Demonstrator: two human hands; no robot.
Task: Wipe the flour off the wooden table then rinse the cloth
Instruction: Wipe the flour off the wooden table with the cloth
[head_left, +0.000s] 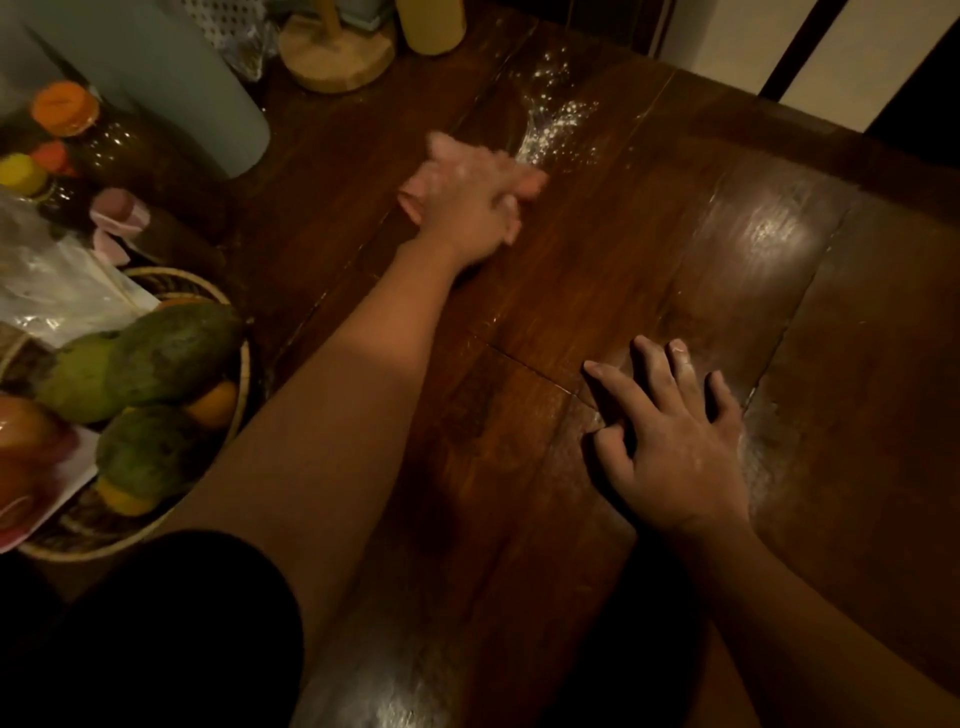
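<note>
Grip of left hand (467, 213) tight around pink cloth (415, 195) beside flour (558, 122); right hand (675, 447) flat, fingers apart, on table (623, 260).

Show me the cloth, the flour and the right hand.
cloth (411, 192): head view, its pink left edge.
flour (558, 127): head view, middle of the white specks.
right hand (675, 447): head view, back of the hand.

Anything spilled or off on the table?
Yes: flour lies scattered on the wooden table just beyond the pink cloth that the left hand grips. The right hand, flat on the table, has white dust on its fingers.
</note>
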